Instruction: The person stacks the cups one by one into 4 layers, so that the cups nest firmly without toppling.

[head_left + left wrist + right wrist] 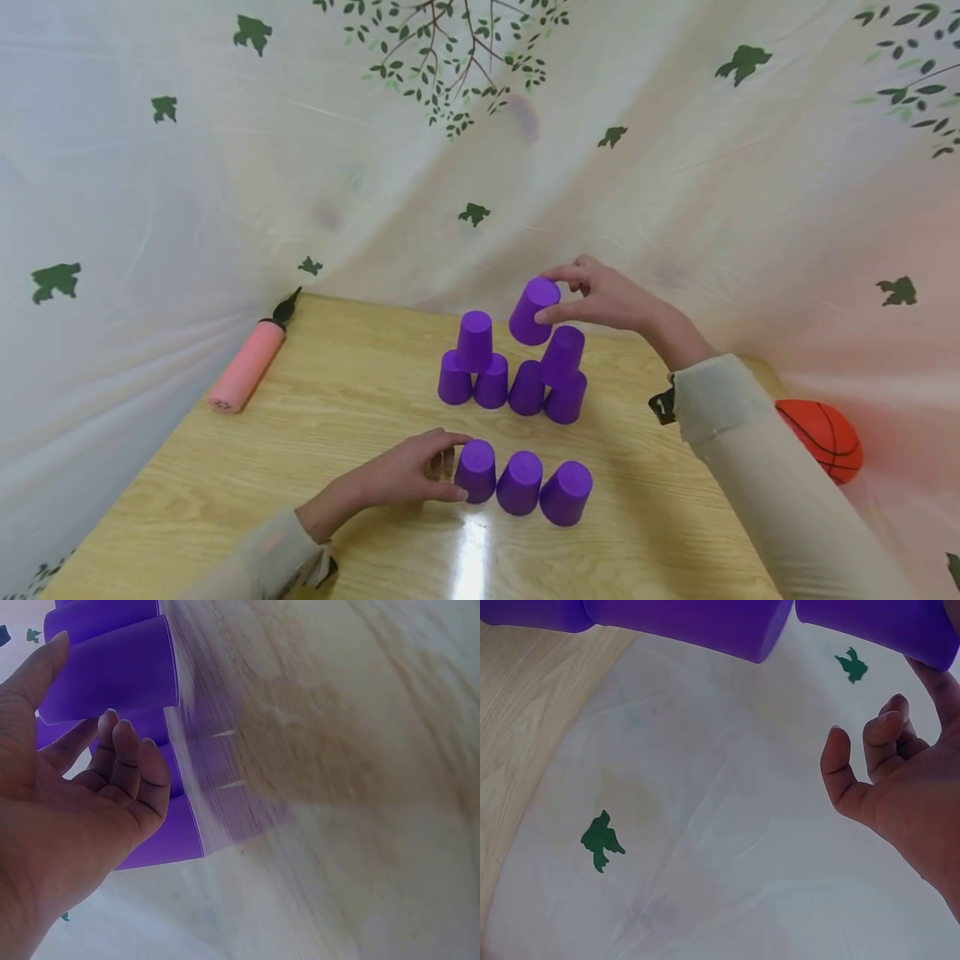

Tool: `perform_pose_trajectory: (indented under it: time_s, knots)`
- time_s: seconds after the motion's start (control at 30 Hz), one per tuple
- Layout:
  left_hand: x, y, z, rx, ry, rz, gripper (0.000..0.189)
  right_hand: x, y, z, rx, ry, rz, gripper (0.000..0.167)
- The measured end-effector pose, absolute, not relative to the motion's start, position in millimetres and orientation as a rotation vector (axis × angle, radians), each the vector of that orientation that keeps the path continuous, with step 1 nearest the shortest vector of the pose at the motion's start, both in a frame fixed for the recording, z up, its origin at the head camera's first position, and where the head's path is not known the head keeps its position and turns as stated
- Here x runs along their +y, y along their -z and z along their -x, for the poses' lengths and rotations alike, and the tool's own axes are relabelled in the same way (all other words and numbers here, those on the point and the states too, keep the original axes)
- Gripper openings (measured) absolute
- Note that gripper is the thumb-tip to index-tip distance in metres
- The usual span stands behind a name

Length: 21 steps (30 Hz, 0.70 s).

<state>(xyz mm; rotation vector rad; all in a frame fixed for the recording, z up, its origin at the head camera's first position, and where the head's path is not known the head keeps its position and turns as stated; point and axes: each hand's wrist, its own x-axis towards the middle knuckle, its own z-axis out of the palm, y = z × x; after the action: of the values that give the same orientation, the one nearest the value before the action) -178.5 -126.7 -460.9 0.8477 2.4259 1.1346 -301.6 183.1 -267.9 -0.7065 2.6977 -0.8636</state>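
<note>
In the head view my right hand (600,293) pinches an upside-down purple cup (531,317) between thumb and fingers, holding it up behind the back stack. That stack has two pairs of upturned purple cups, with one cup (475,340) across the left pair and another cup (562,354) across the right pair. Nearer, three upturned cups stand in a row on the table. My left hand (405,471) has its thumb and index finger around the row's leftmost cup (476,473). The left wrist view shows the thumb on that cup (112,671) and the other fingers loosely bent.
A pink hand pump (249,367) with a black nozzle lies at the table's left edge. At the right, an orange ball (823,440) with black lines sits beside the wooden table (360,367). A pale, leaf-patterned sheet (375,183) hangs close behind the table.
</note>
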Motion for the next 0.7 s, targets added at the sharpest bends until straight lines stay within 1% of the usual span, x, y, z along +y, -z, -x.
perform_pose_trajectory:
  time_s: [0.3,0.5,0.7]
  knots:
    - [-126.7,462.3,178.6,2.423,-1.155,-0.837,0.064,176.9,285.2,314.5,2.671,0.856,0.691,0.07]
    - [-127.3,462.6,177.2,2.426,-1.156,-0.824,0.065,175.8,293.9,317.7,2.65,0.832,0.666,0.072]
    - [-127.3,463.8,176.1,2.417,-1.169,-0.832,0.064,174.3,302.8,321.6,2.62,0.857,0.654,0.071]
